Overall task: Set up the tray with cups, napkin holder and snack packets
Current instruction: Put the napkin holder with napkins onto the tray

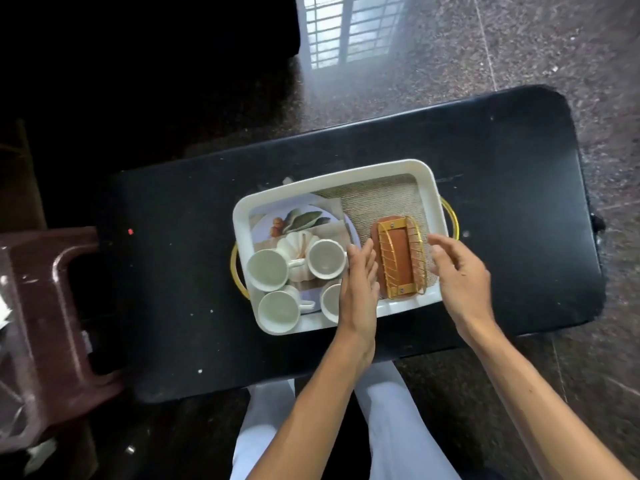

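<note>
Black table (pixel 502 150): one tray (pixel 332 176), four cups (pixel 267 270)

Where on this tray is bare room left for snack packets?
Bare: the woven mat between napkin holder and the tray's far rim. Crowded: the left half, four cups. Left hand and right hand flank the holder.

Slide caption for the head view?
Left hand and right hand flank the napkin holder on a tray with four cups.

Daylight enters from 12 o'clock, where a barred window's glare (pixel 349 32) spreads hazily over the polished floor (pixel 519 46). From 9 to 11 o'clock all sinks into near black; the white tray (pixel 332 174) is bright, slightly soft.
</note>
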The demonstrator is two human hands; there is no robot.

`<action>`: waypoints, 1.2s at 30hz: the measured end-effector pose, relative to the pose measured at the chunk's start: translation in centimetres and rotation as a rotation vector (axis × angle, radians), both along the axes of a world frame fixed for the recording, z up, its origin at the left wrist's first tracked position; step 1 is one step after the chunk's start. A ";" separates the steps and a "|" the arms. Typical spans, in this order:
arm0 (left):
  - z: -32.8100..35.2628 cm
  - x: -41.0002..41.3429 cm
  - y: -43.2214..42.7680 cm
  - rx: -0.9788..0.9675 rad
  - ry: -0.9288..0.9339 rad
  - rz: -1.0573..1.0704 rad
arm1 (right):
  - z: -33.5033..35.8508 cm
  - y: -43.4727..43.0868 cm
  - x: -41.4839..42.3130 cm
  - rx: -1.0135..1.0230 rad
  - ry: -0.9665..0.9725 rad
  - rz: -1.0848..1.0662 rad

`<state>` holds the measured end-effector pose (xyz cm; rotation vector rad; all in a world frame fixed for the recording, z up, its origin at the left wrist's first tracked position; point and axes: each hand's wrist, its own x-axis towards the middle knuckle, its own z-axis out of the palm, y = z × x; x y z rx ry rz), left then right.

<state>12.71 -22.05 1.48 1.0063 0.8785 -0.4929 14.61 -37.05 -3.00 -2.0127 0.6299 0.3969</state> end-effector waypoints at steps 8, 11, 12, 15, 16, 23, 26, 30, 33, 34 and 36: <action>6.1 -3.5 12.4 0.028 -0.153 0.238 | 8.6 8.9 0.4 0.069 -0.214 0.089; 7.5 -5.8 18.9 0.157 -0.174 0.385 | 10.6 15.4 0.1 0.191 -0.194 0.222; 7.6 -6.8 21.2 0.204 -0.167 0.438 | 11.0 17.8 -0.1 0.222 -0.185 0.276; 7.6 -10.0 28.4 0.331 -0.134 0.597 | 11.0 25.4 -1.0 0.298 -0.168 0.444; 7.4 -11.2 30.8 0.374 -0.120 0.648 | 10.7 28.0 -1.5 0.324 -0.160 0.498; 4.6 -16.4 44.9 0.785 -0.025 0.711 | 7.7 45.7 -4.8 0.351 -0.064 0.753; 2.2 -16.6 50.0 0.867 0.031 0.674 | 6.3 52.3 -5.8 0.295 -0.055 0.849; -0.4 -15.5 54.5 0.931 0.149 0.572 | 4.7 58.7 -6.9 0.190 -0.059 0.933; -1.8 -14.9 56.3 0.937 0.185 0.474 | 3.6 61.5 -7.4 0.103 -0.048 0.935; -2.1 -14.7 56.8 0.926 0.197 0.461 | 3.2 62.0 -7.5 0.078 -0.036 0.933; -2.6 -14.5 57.5 0.896 0.220 0.471 | 2.3 62.8 -7.7 0.041 -0.018 0.934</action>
